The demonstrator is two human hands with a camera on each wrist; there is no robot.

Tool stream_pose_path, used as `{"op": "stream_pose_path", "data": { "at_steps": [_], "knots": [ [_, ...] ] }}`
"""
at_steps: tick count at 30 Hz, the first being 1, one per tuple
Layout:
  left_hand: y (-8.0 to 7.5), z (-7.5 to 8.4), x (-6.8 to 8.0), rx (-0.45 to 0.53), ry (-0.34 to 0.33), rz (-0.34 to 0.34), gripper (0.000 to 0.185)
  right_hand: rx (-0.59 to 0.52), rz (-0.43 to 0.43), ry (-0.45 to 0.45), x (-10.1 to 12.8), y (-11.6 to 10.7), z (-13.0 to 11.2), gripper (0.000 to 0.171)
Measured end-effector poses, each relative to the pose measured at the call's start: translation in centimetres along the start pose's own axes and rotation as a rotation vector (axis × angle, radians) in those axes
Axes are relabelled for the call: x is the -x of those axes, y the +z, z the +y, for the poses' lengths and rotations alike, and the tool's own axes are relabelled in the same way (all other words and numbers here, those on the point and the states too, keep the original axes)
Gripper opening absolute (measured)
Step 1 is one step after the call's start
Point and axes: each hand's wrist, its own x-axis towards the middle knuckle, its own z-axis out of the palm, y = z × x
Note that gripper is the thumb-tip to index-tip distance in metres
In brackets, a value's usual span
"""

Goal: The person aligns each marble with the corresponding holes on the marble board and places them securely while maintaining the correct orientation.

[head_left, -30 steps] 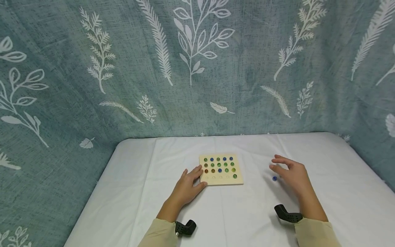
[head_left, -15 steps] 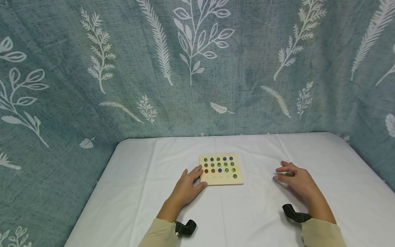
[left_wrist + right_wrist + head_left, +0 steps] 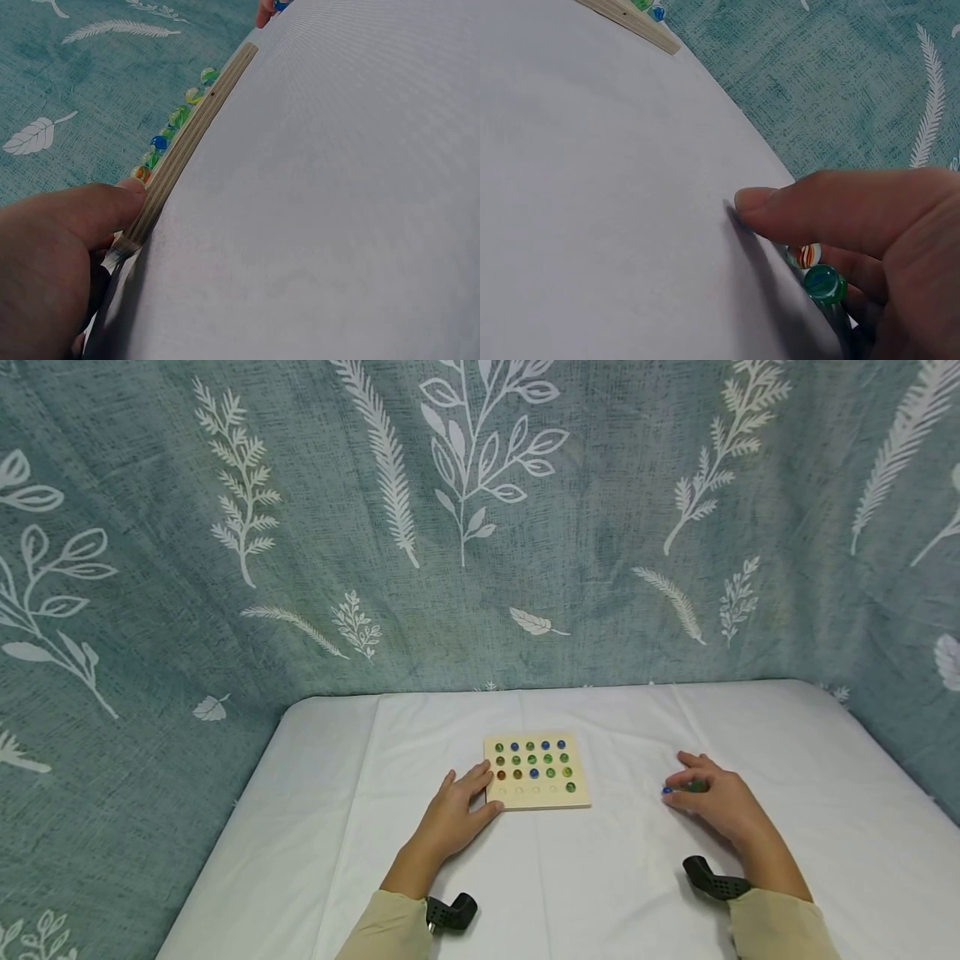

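Observation:
A pale wooden board [image 3: 525, 802] with rows of round hollows lies mid-table. Green, blue and amber glass marbles [image 3: 532, 760] sit in its back rows; the front row has one green marble [image 3: 571, 787] at its right end. My left hand [image 3: 453, 818] holds the board's left front corner, thumb along the near edge. Off to the right, my right hand [image 3: 720, 802] pinches a blue marble [image 3: 666, 791] between thumb and finger. By its curled fingers are a green marble [image 3: 825, 283] and a striped orange-white marble [image 3: 804, 256]; whether these touch the hand I cannot tell.
A white cloth [image 3: 420, 727] covers the table. Behind it hangs a teal curtain [image 3: 315, 527] with white leaf prints. Each wrist carries a black camera mount, the left one [image 3: 453, 912] and the right one [image 3: 712, 878].
My right hand has shifted right and slightly down beside the loose marbles, and its thumb and finger have come together on the blue marble. The left hand and board stay put.

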Motion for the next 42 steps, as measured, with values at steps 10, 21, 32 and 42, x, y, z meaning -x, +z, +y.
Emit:
{"op": "stream_pose_path", "data": {
  "at_steps": [10, 21, 32, 42],
  "knots": [
    [-0.1, 0.0, -0.1, 0.002, 0.012, -0.001, 0.06, 0.016, 0.007, -0.011, 0.2, 0.1, -0.3, 0.038],
    [0.0, 0.0, 0.0, 0.002, -0.003, -0.003, 0.06, 0.016, 0.018, -0.013, 0.2, 0.2, -0.3, 0.044],
    [0.0, -0.1, 0.0, 0.0, -0.003, -0.001, 0.06, 0.03, 0.059, 0.012, 0.1, 0.2, -0.6, 0.049],
    [-0.1, 0.0, 0.0, 0.005, 0.001, 0.002, 0.059, -0.06, 0.15, -0.06, 0.1, 1.2, -4.3, 0.041]
  ]
}}
